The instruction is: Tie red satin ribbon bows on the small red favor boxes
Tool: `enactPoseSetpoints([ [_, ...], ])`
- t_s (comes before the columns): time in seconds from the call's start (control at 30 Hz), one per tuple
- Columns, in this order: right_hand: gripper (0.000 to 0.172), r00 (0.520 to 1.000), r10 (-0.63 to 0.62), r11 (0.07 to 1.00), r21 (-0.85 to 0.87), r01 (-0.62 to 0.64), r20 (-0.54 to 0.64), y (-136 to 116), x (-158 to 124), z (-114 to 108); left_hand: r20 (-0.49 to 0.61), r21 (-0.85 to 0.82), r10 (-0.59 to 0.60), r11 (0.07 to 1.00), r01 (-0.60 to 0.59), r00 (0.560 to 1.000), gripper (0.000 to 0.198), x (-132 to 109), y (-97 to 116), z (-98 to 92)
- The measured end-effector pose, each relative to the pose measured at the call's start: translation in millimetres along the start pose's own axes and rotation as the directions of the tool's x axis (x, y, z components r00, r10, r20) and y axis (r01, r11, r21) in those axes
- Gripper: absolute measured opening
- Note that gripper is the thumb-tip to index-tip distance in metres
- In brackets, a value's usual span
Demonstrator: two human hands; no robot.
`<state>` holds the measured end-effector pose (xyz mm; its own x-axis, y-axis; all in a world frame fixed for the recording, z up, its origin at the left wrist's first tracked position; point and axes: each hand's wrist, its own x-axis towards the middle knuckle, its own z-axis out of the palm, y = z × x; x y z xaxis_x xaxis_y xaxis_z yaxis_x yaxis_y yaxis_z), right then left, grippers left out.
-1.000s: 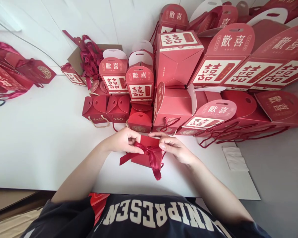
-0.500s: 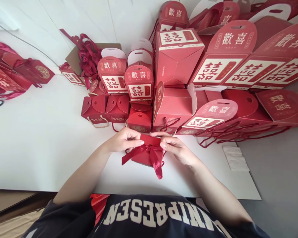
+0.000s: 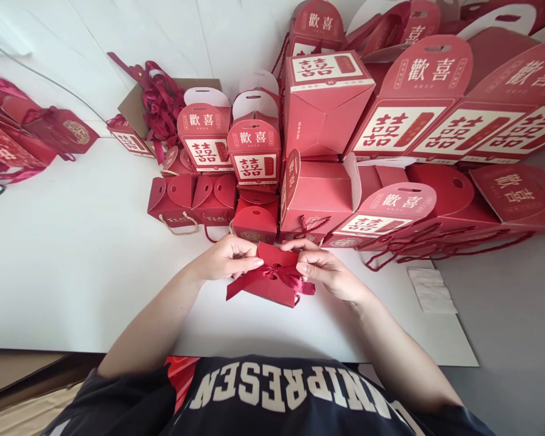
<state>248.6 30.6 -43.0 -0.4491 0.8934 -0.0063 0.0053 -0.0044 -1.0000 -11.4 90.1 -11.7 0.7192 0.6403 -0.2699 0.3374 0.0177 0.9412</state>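
- Between left hand (image 3: 231, 257) and right hand (image 3: 327, 272), fingers pinching ribbon bow (image 3: 279, 272): red box (image 3: 270, 290).
- Long axis crosswise, right end slightly nearer.
- White table (image 3: 86, 260); pale wall (image 3: 240, 36) behind.

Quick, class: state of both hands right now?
Left hand: closed, apparently pinching the ribbon bow at left.
Right hand: closed, apparently pinching the ribbon bow at right.

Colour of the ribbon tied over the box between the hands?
The ribbon is glossy deep red; best seen in the head view.
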Motion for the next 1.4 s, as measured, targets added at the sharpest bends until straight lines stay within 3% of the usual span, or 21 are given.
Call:
enactPoseSetpoints([
  [0.1,0.038,0.999,-0.028,0.998,-0.052,0.028,-0.017,-2.0,-1.3,-0.3,0.012,-0.019,-0.040,0.999,0.040,0.999,0.044,2.0,-1.6,-1.0],
  [0.17,0.024,0.997,-0.053,0.996,-0.076,0.048,-0.065,-5.0,-6.2,1.2,0.002,-0.039,-0.066,0.997,0.066,0.998,0.045,2.0,-3.0,-2.2],
  [0.23,0.027,0.988,-0.064,0.993,-0.108,0.049,-0.142,-7.6,-14.9,3.2,0.008,-0.058,-0.056,0.997,0.056,0.998,0.044,0.8,-4.1,-3.5],
  [0.3,0.032,0.961,-0.082,0.978,-0.208,0.026,-0.264,-8.9,-25.2,5.1,0.031,-0.075,-0.031,0.997,0.033,0.999,0.042,-1.0,-4.7,-4.9],
  [0.4,0.022,0.924,-0.124,0.913,-0.406,-0.036,-0.362,-9.1,-37.0,8.4,0.017,-0.092,0.005,0.996,-0.003,1.000,0.043,-1.8,-5.1,-5.7],
  [0.5,0.025,0.958,-0.079,0.882,-0.467,-0.062,-0.276,-9.7,-40.4,15.1,-0.041,-0.059,0.037,0.998,-0.039,0.998,0.043,1.0,-5.2,-2.3],
  [0.6,0.029,0.976,-0.039,0.873,-0.483,-0.072,-0.216,-11.5,-39.7,24.3,-0.176,0.077,0.065,0.996,-0.052,0.982,0.046,4.4,-2.8,5.5],
  [0.73,0.044,0.988,0.081,0.960,-0.255,-0.112,-0.130,-13.8,-41.4,32.0,-0.345,0.230,0.059,0.973,0.023,0.937,0.051,4.5,3.1,17.3],
  [0.9,0.046,0.976,0.209,0.978,0.031,-0.207,-0.058,-7.0,-45.7,32.5,-0.387,0.203,-0.026,0.973,0.113,0.922,0.051,1.8,6.8,24.9],
  [1.1,0.046,0.963,0.265,0.960,0.075,-0.268,0.050,8.6,-49.1,25.6,-0.388,0.259,0.048,0.964,0.059,0.920,0.050,5.3,6.8,24.5],
  [1.17,0.043,0.951,0.276,0.961,-0.027,-0.275,0.142,3.7,-51.6,16.2,-0.373,0.288,0.092,0.957,0.022,0.923,0.049,5.8,6.6,21.7],
  [1.27,0.025,0.937,0.270,0.926,-0.324,-0.191,0.220,-17.9,-56.5,-4.7,-0.279,0.250,0.094,0.968,-0.022,0.956,0.043,1.9,8.9,14.8],
  [1.33,0.027,0.958,0.245,0.865,-0.480,-0.146,0.151,-36.7,-58.1,-17.3,-0.236,0.210,0.074,0.977,-0.024,0.969,0.031,-4.4,12.4,10.3],
  [1.4,0.022,0.990,0.144,0.797,-0.593,-0.119,-0.005,-52.8,-56.0,-23.8,-0.293,0.203,0.062,0.979,-0.002,0.954,0.027,-13.0,16.6,8.0],
])
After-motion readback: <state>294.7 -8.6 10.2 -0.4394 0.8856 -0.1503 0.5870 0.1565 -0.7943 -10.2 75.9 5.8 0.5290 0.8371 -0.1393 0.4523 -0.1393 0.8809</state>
